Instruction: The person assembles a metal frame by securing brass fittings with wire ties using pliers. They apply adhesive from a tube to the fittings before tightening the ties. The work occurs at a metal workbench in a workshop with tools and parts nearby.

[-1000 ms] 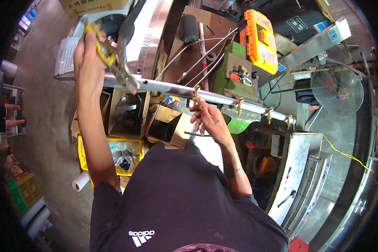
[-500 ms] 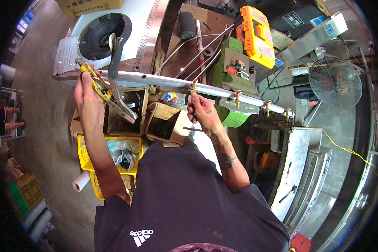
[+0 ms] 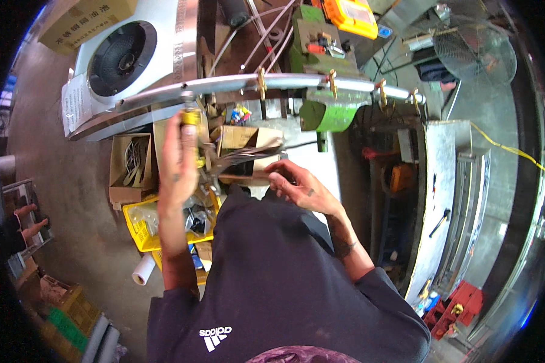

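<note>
My left hand [image 3: 178, 160] is closed round yellow-handled locking pliers [image 3: 190, 118], blurred by motion. The end screw points up toward the silver pipe [image 3: 221, 86], while the smeared metal jaws [image 3: 242, 158] reach rightward over the boxes. Loosely bent, with thumb and fingertips apart, my right hand [image 3: 303, 189] is near those jaws in front of my shirt; nothing shows clearly in it. The pipe runs across in front of me and carries several brass fittings: one brass fitting [image 3: 261, 83] near the middle, another [image 3: 333, 83] farther right. Bare holes show in its left part.
Below the pipe stand open cardboard boxes [image 3: 130, 193] and a yellow crate [image 3: 140, 233]. A green vise [image 3: 327, 115] sits beneath its right half. Beyond lie an orange toolbox [image 3: 348, 17] and a white panel with a round black burner [image 3: 124, 59]. A fan [image 3: 475, 51] stands far right.
My right hand has left the brass fitting and come down toward me. The pliers have swung right with my left hand, away from the pipe's left end. The view has shifted too.
</note>
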Tool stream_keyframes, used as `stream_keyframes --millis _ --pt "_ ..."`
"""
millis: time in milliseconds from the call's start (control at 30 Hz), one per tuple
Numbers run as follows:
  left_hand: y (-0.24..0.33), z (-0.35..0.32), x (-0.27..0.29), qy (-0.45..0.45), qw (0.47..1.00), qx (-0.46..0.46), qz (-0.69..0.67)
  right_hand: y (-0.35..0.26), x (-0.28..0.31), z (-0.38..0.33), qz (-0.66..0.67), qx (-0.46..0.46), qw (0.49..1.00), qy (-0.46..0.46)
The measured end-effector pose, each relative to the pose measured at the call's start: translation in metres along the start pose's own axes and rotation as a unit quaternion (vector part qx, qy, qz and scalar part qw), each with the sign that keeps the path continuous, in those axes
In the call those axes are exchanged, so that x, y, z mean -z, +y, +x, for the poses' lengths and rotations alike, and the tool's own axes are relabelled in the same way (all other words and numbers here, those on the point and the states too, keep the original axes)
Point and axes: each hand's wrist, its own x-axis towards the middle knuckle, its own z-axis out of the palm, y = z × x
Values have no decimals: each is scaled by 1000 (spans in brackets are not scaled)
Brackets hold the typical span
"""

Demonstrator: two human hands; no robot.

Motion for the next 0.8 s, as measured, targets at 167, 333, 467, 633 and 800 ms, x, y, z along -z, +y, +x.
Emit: stream_keyframes --millis 167,333,467,633,800 --pt "13 -62 -66 -124 991 20 -43 12 -2 -42 6 36 992 -118" --pt "15 -113 -119 -84 995 26 -54 54 12 -82 57 129 987 -77" --pt "32 -147 -170 -71 996 -25 -49 102 33 -124 100 90 990 -45" --pt "45 -208 -232 -99 991 -23 -81 156 57 -178 194 81 978 2" --pt "49 -278 -264 -98 991 41 -77 203 73 -210 210 49 976 8"
